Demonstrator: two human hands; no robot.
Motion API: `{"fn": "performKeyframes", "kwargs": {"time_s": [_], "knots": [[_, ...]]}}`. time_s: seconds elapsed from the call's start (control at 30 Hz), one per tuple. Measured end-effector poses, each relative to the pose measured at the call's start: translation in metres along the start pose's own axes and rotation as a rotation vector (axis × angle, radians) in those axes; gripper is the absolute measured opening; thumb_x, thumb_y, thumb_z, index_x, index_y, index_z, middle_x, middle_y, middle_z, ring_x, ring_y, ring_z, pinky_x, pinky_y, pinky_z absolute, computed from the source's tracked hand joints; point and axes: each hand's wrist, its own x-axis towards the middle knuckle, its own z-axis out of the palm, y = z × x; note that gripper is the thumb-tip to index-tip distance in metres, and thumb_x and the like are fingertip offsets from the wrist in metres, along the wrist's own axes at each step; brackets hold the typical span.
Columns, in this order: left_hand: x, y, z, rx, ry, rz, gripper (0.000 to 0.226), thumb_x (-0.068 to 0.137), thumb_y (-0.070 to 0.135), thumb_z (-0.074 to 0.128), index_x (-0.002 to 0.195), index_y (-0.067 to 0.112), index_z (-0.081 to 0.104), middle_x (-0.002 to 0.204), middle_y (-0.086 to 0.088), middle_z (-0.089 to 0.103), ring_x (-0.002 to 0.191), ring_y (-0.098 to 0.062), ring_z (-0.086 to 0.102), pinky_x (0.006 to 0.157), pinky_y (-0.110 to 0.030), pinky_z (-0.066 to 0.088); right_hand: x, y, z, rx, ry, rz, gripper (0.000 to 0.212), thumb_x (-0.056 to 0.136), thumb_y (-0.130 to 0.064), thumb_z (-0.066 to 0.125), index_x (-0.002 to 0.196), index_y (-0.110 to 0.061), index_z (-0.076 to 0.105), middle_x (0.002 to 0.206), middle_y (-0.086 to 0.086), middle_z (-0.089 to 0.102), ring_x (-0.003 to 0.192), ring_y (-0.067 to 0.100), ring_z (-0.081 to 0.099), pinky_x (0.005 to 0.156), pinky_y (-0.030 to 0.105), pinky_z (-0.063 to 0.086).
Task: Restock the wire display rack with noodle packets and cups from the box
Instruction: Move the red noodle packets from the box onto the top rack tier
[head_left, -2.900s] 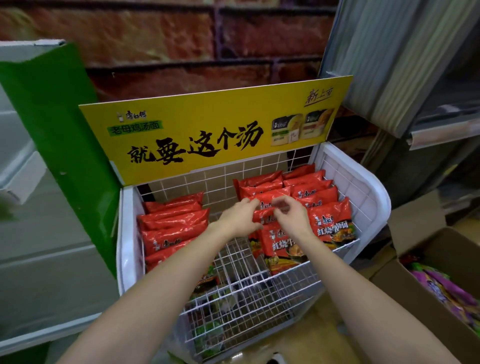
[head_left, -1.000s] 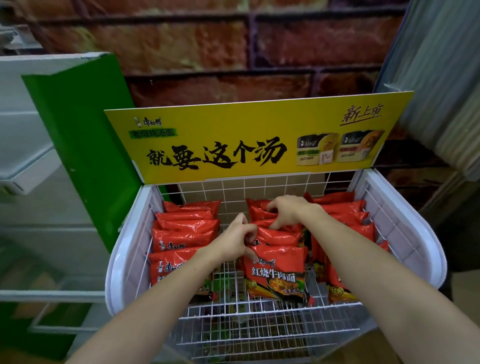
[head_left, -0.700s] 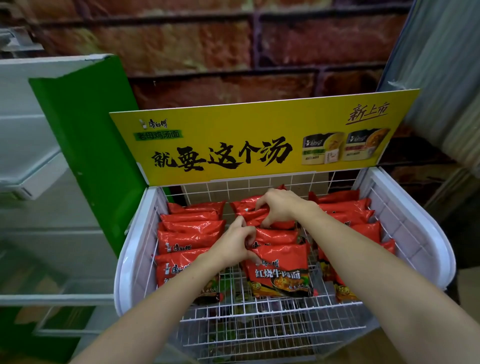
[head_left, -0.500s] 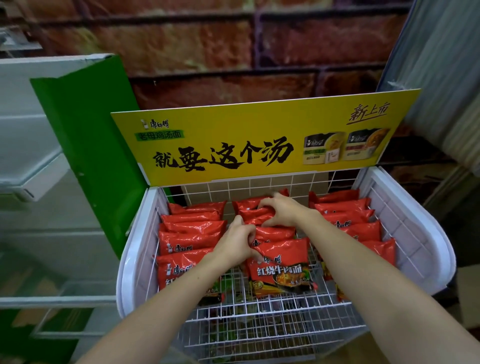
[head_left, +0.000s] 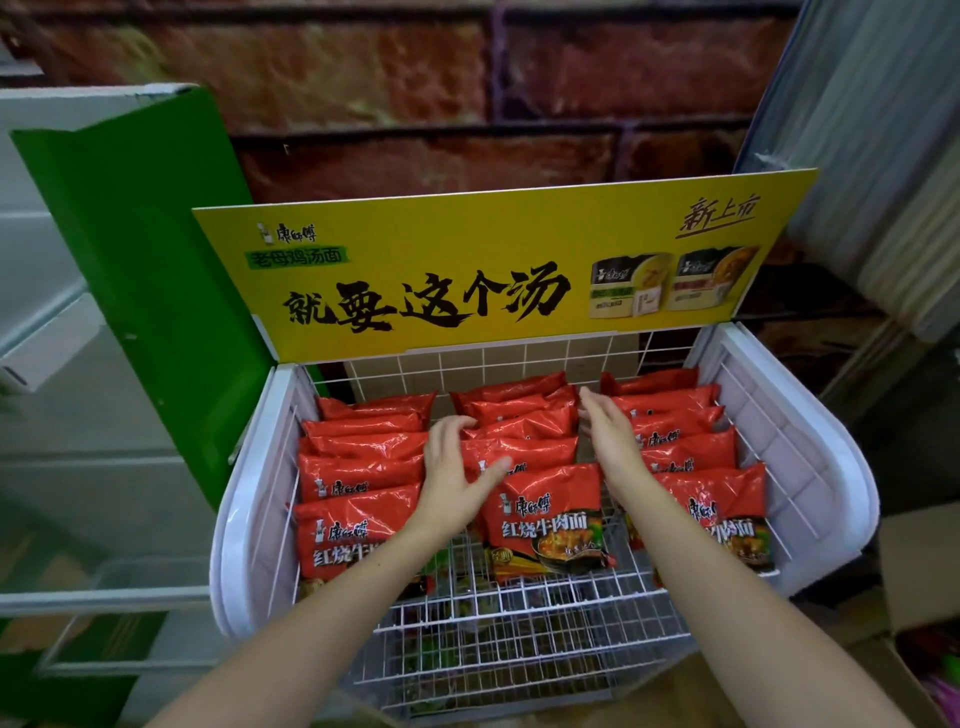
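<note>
The white wire display rack holds three rows of red noodle packets on its top shelf: a left row, a middle row and a right row. My left hand lies on the left side of the middle row, fingers spread, holding nothing. My right hand is flat and upright in the gap between the middle and right rows, fingers straight. Both hands flank the middle row. The box is only partly in view at the lower right.
A yellow sign board stands behind the shelf. A green panel and grey shelving are on the left. A brick-pattern wall is behind. Lower wire shelves show green packets beneath.
Both hands have let go of the middle-row packets and opened. The right hand has slid into the gap at the right of that row. The rows now stand neater.
</note>
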Motion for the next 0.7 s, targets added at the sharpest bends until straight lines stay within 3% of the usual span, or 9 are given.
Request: {"fn": "performKeyframes", "kwargs": {"time_s": [0.1, 0.2, 0.27, 0.37, 0.47, 0.53, 0.63, 0.7], "knots": [[0.002, 0.002, 0.01, -0.287, 0.067, -0.213, 0.081, 0.089, 0.069, 0.055, 0.154, 0.035, 0.02, 0.161, 0.008, 0.022, 0.146, -0.016, 0.026, 0.119, -0.047, 0.028, -0.003, 0.004, 0.004, 0.064, 0.025, -0.008, 0.048, 0.102, -0.056, 0.043, 0.141, -0.027, 0.049, 0.127, -0.01, 0.058, 0.125, 0.017, 0.052, 0.104, 0.039, 0.042], [0.01, 0.019, 0.02, -0.529, 0.12, -0.408, 0.076, 0.09, 0.075, 0.045, 0.154, 0.048, 0.014, 0.163, 0.005, 0.025, 0.148, -0.024, 0.031, 0.117, -0.058, 0.031, -0.006, 0.002, 0.008, 0.038, 0.024, -0.016, 0.062, 0.1, -0.064, 0.038, 0.152, -0.031, 0.038, 0.149, -0.009, 0.045, 0.136, 0.015, 0.041, 0.115, 0.043, 0.032], [0.016, 0.016, 0.027, -0.676, 0.197, -0.528, 0.074, 0.089, 0.077, 0.045, 0.153, 0.051, 0.018, 0.16, 0.006, 0.032, 0.144, -0.027, 0.037, 0.114, -0.06, 0.034, -0.007, 0.004, 0.011, 0.067, -0.007, 0.027, 0.077, 0.089, -0.079, 0.04, 0.152, -0.035, 0.039, 0.152, -0.008, 0.045, 0.138, 0.017, 0.042, 0.117, 0.05, 0.032], [0.023, -0.017, 0.043, -0.886, 0.173, -0.689, 0.088, 0.064, 0.096, 0.051, 0.141, 0.056, 0.041, 0.147, 0.001, 0.053, 0.128, -0.028, 0.058, 0.103, -0.06, 0.047, -0.005, 0.023, 0.015, 0.195, -0.048, 0.08, 0.091, 0.072, -0.095, 0.044, 0.149, -0.046, 0.04, 0.152, -0.012, 0.047, 0.138, 0.016, 0.045, 0.117, 0.054, 0.034], [0.015, -0.018, 0.049, -0.96, 0.068, -0.722, 0.086, 0.066, 0.091, 0.059, 0.137, 0.042, 0.055, 0.125, -0.009, 0.07, 0.11, -0.035, 0.07, 0.095, -0.062, 0.052, -0.016, 0.031, 0.014, 0.271, -0.026, 0.129, 0.085, 0.078, -0.089, 0.047, 0.15, -0.042, 0.041, 0.146, -0.005, 0.054, 0.131, 0.019, 0.053, 0.109, 0.049, 0.044], [0.009, 0.0, 0.043, -1.009, 0.042, -0.729, 0.09, 0.067, 0.09, 0.059, 0.137, 0.032, 0.058, 0.12, -0.013, 0.072, 0.107, -0.036, 0.071, 0.096, -0.062, 0.052, -0.021, 0.035, 0.015, 0.319, -0.017, 0.198, 0.068, 0.088, -0.079, 0.044, 0.143, -0.039, 0.046, 0.13, -0.002, 0.063, 0.115, 0.018, 0.061, 0.096, 0.041, 0.051], [0.01, 0.011, 0.041, -1.054, 0.034, -0.699, 0.076, 0.084, 0.081, 0.046, 0.128, 0.022, 0.063, 0.112, -0.015, 0.074, 0.101, -0.035, 0.073, 0.093, -0.055, 0.056, -0.024, 0.035, 0.021, 0.321, -0.073, 0.264, 0.073, 0.086, -0.079, 0.045, 0.143, -0.034, 0.051, 0.128, 0.001, 0.066, 0.117, 0.024, 0.063, 0.107, 0.052, 0.046], [0.011, 0.014, 0.042, -1.06, 0.024, -0.693, 0.072, 0.089, 0.077, 0.041, 0.127, 0.02, 0.063, 0.111, -0.014, 0.075, 0.101, -0.033, 0.073, 0.094, -0.054, 0.055, -0.028, 0.029, 0.024, 0.29, -0.098, 0.261, 0.046, 0.096, -0.069, 0.04, 0.129, -0.04, 0.054, 0.118, -0.003, 0.065, 0.112, 0.021, 0.062, 0.112, 0.05, 0.041]]}}
